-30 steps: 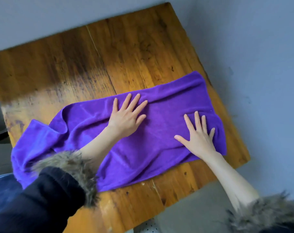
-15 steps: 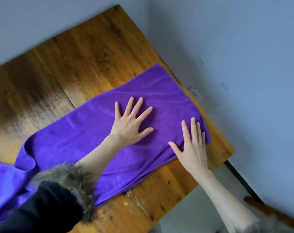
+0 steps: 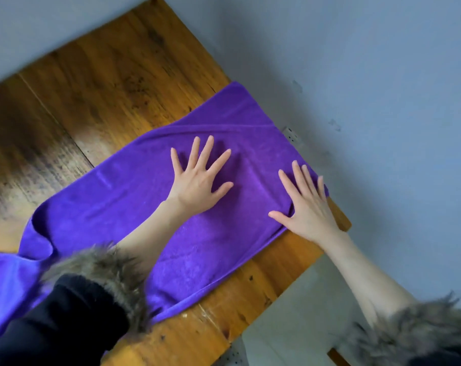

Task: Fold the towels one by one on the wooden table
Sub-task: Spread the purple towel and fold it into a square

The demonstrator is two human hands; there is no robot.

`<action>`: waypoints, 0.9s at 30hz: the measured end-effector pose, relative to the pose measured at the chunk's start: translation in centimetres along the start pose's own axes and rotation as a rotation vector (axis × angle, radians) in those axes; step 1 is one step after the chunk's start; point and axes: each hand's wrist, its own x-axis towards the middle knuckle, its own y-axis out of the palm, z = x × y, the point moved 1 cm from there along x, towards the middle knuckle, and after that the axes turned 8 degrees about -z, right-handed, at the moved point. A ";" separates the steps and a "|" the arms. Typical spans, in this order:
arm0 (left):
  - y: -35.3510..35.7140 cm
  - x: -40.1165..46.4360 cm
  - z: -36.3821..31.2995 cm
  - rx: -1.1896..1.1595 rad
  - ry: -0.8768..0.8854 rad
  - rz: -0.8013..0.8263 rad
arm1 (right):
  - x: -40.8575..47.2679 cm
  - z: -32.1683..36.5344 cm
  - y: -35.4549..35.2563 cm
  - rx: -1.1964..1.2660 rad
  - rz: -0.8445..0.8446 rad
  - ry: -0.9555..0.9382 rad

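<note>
I wear a black coat. My left sleeve (image 3: 55, 328) is plain dark cloth, pushed up the forearm and ending in a thick cuff of shaggy grey-brown fur (image 3: 102, 270). My right sleeve shows only its matching fur cuff (image 3: 414, 331), blurred at the frame's corner. Both forearms are bare below the cuffs. My hands, left (image 3: 197, 186) and right (image 3: 308, 207), carry no rings, watch or gloves.

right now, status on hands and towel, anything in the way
Left hand and right hand open, flat on towel. Towel spread on table, left end bunched past the edge. Nothing in the way.
</note>
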 end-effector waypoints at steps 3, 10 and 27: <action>-0.4 -4.9 1.2 -0.021 -0.065 -0.075 | -0.9 4.4 0.9 0.000 -0.062 -0.088; -3.1 -17.7 8.5 0.005 -0.440 -0.188 | -1.3 18.9 4.2 -0.005 -0.006 -0.356; -6.3 -26.7 26.3 -0.070 -0.318 -0.075 | 0.4 37.2 7.5 -0.126 0.124 -0.601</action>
